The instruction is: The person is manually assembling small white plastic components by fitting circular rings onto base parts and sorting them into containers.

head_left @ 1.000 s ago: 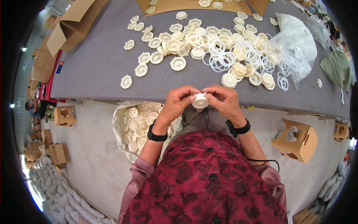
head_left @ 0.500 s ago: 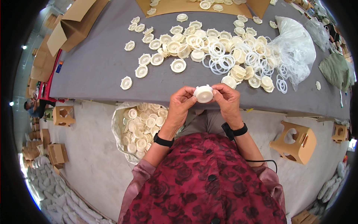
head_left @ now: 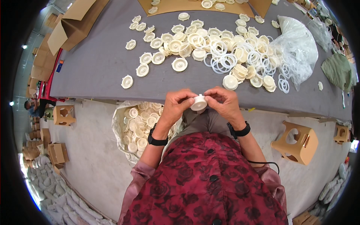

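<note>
Between my two hands I hold a round cream plastic cap (head_left: 199,103), just off the table's front edge. My left hand (head_left: 177,106) pinches its left side with thumb and fingers. On the other side, my right hand (head_left: 224,104) grips the cap's upper right rim. Many similar cream caps (head_left: 179,64) lie scattered over the grey table, some face up with a raised centre. Translucent white sealing rings (head_left: 223,63) lie heaped among them toward the right. A single cap (head_left: 230,82) rests on the table just beyond my right hand.
A white sack (head_left: 119,129) full of caps stands on the floor left of my legs. A clear plastic bag (head_left: 296,48) lies right of the rings. Open cardboard boxes (head_left: 80,28) sit at the table's far left and far middle. A tan stool (head_left: 298,142) stands on the right.
Both hands have drawn the cap a little toward me and slightly left, off the table's edge. The cap has tilted in the fingers. The things on the table stay put.
</note>
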Motion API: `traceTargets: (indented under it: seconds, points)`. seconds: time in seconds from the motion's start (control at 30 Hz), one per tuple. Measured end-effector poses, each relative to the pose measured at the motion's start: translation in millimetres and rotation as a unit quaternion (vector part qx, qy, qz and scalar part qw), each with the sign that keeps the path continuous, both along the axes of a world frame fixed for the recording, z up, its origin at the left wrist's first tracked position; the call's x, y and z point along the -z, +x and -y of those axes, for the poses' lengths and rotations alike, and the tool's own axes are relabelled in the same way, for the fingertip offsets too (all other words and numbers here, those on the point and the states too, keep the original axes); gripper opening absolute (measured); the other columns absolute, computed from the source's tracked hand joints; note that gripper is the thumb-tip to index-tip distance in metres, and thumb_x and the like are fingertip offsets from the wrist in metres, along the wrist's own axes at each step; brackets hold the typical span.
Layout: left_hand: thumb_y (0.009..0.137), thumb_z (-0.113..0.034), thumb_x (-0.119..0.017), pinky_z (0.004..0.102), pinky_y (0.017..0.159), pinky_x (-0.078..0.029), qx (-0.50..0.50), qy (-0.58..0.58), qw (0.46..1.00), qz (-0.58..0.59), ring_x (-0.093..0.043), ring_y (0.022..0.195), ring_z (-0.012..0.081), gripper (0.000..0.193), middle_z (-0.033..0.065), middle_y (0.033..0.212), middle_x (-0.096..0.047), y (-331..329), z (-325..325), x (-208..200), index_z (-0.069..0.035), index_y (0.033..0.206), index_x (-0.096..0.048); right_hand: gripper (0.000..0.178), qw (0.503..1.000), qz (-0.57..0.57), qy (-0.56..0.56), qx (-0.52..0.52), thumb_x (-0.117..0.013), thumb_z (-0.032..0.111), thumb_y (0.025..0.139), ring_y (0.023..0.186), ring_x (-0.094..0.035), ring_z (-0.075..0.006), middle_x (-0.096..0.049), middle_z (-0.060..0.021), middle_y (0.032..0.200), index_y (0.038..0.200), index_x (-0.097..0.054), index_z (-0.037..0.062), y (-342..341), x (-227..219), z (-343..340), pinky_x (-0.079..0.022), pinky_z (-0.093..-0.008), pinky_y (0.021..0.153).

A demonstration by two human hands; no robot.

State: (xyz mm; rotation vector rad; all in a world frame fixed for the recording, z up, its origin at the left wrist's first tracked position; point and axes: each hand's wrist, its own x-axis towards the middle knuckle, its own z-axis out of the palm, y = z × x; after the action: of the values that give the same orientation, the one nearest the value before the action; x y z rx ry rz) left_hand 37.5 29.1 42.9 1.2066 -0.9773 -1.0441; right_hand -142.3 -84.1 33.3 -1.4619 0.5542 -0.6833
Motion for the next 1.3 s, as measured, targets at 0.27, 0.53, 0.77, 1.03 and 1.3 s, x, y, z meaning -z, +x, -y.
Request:
traceTargets:
  seconds: [0.27, 0.53, 0.77, 1.03, 1.3]
  points:
    - [0.084, -0.012, -0.065, 0.0379, 0.066, -0.047, 0.159, 0.142, 0.898, 0.385, -0.062, 0.069, 0.031, 0.014, 0.0137, 0.079, -0.068, 37, -46, -23, -0.002, 0.092, -0.071, 0.028, 0.961, -0.055, -0.266, -0.059, -0.076, 0.025, 0.082, 0.073, -0.065, -0.0312, -0.065, -0.0134, 0.083, 0.093, -0.068, 0.0015, 24, 4, -8, -0.051, -0.0375, 0.065]
    - [0.077, -0.026, -0.077, 0.0427, 0.078, -0.051, 0.031, 0.184, 0.803, 0.565, -0.065, 0.092, 0.0328, 0.038, 0.0139, 0.095, -0.069, 71, -100, -41, -0.007, 0.109, -0.071, 0.016, 0.75, -0.361, -0.546, 0.09, -0.073, 0.016, 0.079, 0.082, -0.063, -0.0302, -0.064, -0.0112, 0.084, 0.085, -0.064, 0.0038, 38, 7, 68, -0.053, -0.0422, 0.068]
    - [0.077, -0.02, -0.077, 0.0419, 0.074, -0.05, -0.187, 0.057, 0.849, 0.49, -0.061, 0.09, 0.0314, 0.031, 0.0106, 0.089, -0.062, 49, 33, -3, -0.007, 0.104, -0.071, 0.011, 0.762, -0.373, -0.523, 0.085, -0.067, 0.005, 0.076, 0.081, -0.064, -0.0309, -0.063, -0.0117, 0.083, 0.086, -0.063, 0.0027, 38, 15, 81, -0.052, -0.0434, 0.067]
    - [0.073, -0.006, -0.074, 0.0429, 0.071, -0.048, -0.157, -0.051, 0.753, 0.637, -0.057, 0.092, 0.0319, 0.013, 0.0099, 0.086, -0.06, 71, 79, 31, -0.005, 0.08, -0.064, 0.012, 0.986, -0.04, -0.012, 0.162, -0.07, 0.009, 0.085, 0.063, -0.061, -0.009, -0.068, -0.0036, 0.075, 0.093, -0.069, -0.001, 11, 3, 88, -0.045, -0.0239, 0.054]
    - [0.087, -0.007, -0.071, 0.0282, 0.064, -0.048, -0.175, 0.053, 0.981, 0.059, -0.061, 0.071, 0.0145, 0.01, 0.0057, 0.084, -0.069, 44, 56, 17, -0.002, 0.094, -0.065, 0.009, 0.985, 0.054, 0.133, 0.096, -0.069, 0.006, 0.09, 0.063, -0.059, -0.0049, -0.069, -0.0026, 0.078, 0.095, -0.072, 0.0, 4, 2, 74, -0.043, -0.0175, 0.051]
